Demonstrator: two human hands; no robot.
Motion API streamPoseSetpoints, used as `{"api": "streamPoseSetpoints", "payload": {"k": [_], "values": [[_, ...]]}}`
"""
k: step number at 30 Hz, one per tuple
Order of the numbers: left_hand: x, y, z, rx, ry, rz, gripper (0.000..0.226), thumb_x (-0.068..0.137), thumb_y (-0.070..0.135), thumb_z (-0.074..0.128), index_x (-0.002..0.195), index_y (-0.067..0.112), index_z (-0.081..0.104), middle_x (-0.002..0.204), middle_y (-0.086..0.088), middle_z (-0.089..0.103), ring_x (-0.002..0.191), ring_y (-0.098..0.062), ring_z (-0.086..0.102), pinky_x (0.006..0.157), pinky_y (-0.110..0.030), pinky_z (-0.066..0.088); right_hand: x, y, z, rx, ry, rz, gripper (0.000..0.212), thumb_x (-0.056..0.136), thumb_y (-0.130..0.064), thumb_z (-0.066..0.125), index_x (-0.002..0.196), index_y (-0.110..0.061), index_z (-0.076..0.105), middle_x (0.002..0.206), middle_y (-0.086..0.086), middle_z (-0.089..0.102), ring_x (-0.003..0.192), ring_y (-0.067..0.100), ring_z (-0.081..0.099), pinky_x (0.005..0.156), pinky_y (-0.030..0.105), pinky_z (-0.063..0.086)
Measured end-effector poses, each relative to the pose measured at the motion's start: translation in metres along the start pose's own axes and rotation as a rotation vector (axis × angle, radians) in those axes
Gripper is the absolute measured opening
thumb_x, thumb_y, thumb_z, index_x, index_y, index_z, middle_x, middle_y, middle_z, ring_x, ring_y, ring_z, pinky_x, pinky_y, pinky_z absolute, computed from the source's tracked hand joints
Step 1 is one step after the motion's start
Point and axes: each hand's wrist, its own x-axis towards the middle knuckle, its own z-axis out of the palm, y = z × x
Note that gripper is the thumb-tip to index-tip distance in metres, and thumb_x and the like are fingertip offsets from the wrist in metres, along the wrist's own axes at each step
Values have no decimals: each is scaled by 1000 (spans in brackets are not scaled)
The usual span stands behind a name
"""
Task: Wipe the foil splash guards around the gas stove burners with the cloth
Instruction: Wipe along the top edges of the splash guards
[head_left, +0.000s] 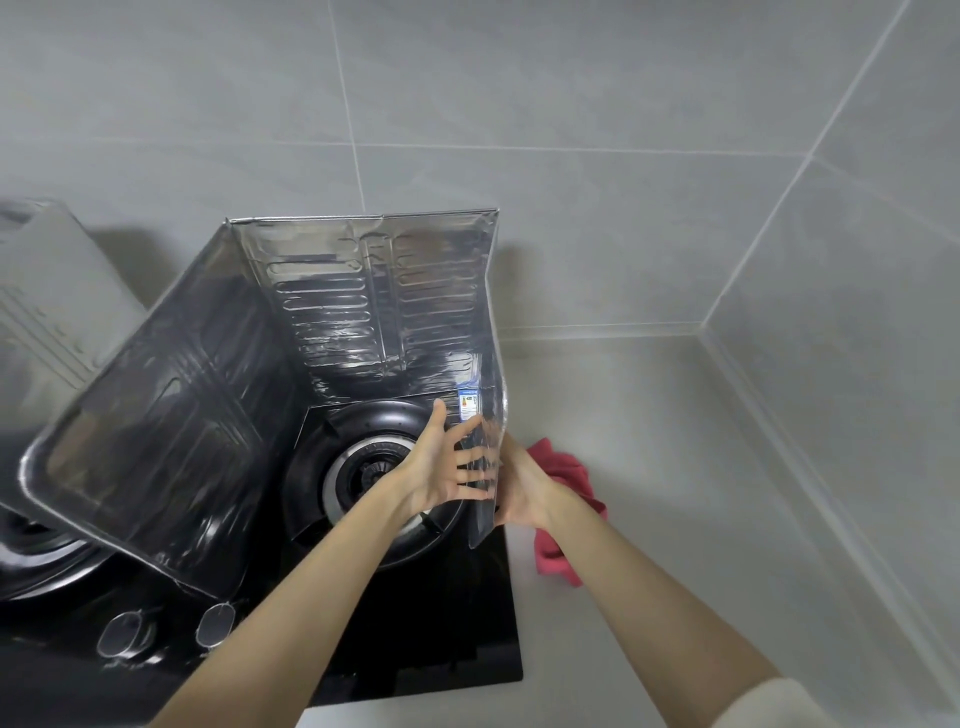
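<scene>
We see the left hand (441, 467) inside the guard (363, 312), fingers (467, 431) spread flat against the inner face of its right panel (491, 374). The right hand (524, 488) is outside that panel. Foil hides its fingers, so we can't tell the grip. The red cloth (566, 478) sits just beside and under the right wrist, over the table (675, 467). We judge the job partway: this panel is in hand, while the other panels and the second guard (41, 291) are likely still to do.

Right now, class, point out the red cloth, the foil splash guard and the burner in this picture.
red cloth (569, 474): head view, its upper fold.
foil splash guard (384, 301): head view, ribbed back panel.
burner (366, 474): head view, its centre cap.
</scene>
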Motion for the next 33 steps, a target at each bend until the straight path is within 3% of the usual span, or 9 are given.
{"api": "streamPoseSetpoints", "payload": {"k": [7, 10, 13, 16, 19, 22, 24, 27, 33], "values": [[-7, 0, -6, 50, 18, 32, 81, 87, 74, 7, 146, 25, 34, 143, -21, 44, 128, -42, 45, 81, -48, 50, -21, -3, -1, 14, 61, -34, 92, 74, -75, 48, 149, -29, 22, 156, 8, 25, 135, 40, 35, 99, 71, 28], [-10, -1, -5, 112, 59, 48, 81, 89, 71, 5, 144, 22, 38, 142, -19, 46, 130, -38, 43, 90, -47, 45, -29, -4, -2, 19, 152, -37, 93, 72, -71, 55, 148, -27, 25, 153, 9, 29, 138, 34, 33, 101, 66, 33], [-11, -3, -9, 137, 84, 61, 78, 91, 69, 10, 144, 19, 37, 147, -21, 37, 135, -42, 36, 103, -53, 37, -34, -5, -3, 1, 242, -118, 78, 77, -63, 60, 141, -25, 38, 144, 5, 42, 111, 25, 58, 80, 46, 54], [-14, -4, -13, 191, 101, 71, 74, 90, 70, 18, 143, 22, 39, 149, -17, 37, 136, -41, 35, 104, -52, 36, -34, -2, -6, -60, 443, -318, 46, 88, -35, 64, 128, -13, 53, 126, 12, 58, 82, 19, 66, 64, 33, 59], [-22, -5, -12, 255, 142, 90, 63, 90, 61, 41, 140, 22, 44, 143, -12, 47, 129, -35, 46, 102, -50, 43, -30, 8, -19, -409, 813, -572, 20, 89, -9, 56, 107, -11, 65, 109, 9, 68, 94, 22, 66, 82, 30, 54], [-28, -9, -10, 274, 135, 101, 53, 91, 41, 48, 139, 20, 44, 140, -13, 49, 127, -36, 48, 99, -51, 46, -33, 22, -28, -871, 995, -568, 25, 85, -21, 56, 109, -21, 62, 113, 0, 65, 115, 24, 51, 95, 37, 45], [-33, -13, -5, 266, 102, 107, 44, 96, 33, 42, 138, 22, 46, 133, -12, 55, 119, -33, 54, 98, -52, 46, -31, 31, -33, -1095, 946, -382, 48, 82, -39, 60, 127, -26, 50, 132, -1, 49, 124, 27, 38, 99, 40, 39], [-36, -18, 7, 232, 91, 107, 37, 98, 32, 40, 134, 29, 50, 129, -10, 56, 105, -27, 58, 97, -52, 47, -27, 45, -43, -1139, 760, -136, 75, 77, -49, 63, 142, -32, 29, 150, 4, 23, 133, 33, 31, 105, 43, 37], [-39, -24, 28, 195, 57, 96, 30, 101, 26, 33, 117, 37, 55, 115, -3, 60, 100, -24, 58, 89, -48, 49, -31, 66, -62, -1363, 769, -177, 65, 80, -23, 67, 139, -20, 39, 154, 10, 16, 131, 30, 40, 104, 34, 42]]}}
